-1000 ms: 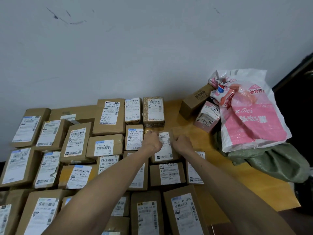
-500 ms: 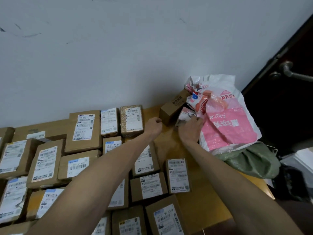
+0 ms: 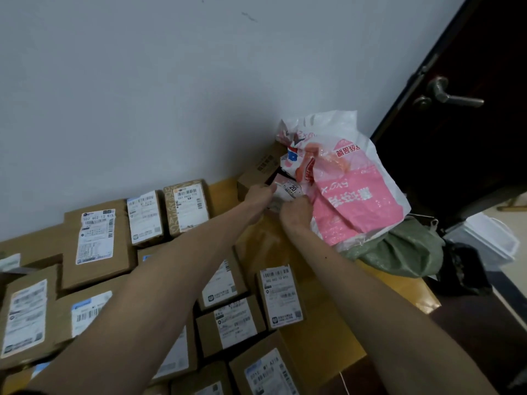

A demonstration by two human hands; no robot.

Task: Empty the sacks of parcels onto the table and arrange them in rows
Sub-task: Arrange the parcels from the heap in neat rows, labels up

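Note:
Brown cardboard parcels (image 3: 97, 240) with white labels lie in rows across the wooden table (image 3: 319, 343). At the far right corner stands a pink and white plastic bag (image 3: 356, 201) with a brown box (image 3: 263, 169) behind it. A small pink and white packet (image 3: 289, 190) sits at the bag's mouth. My left hand (image 3: 261, 193) and my right hand (image 3: 296, 212) both close on this packet, left hand on its left edge, right hand below it. My forearms hide several parcels in the middle rows.
A crumpled green sack (image 3: 399, 249) lies under the bag at the table's right edge. A dark door (image 3: 470, 109) with a metal handle stands at the right, with a white bin (image 3: 490, 238) on the floor. A bare strip of table lies below my right forearm.
Both hands left the small parcel in the rows, reached right to the plastic bag and took hold of the pink packet. The view swung right toward the door.

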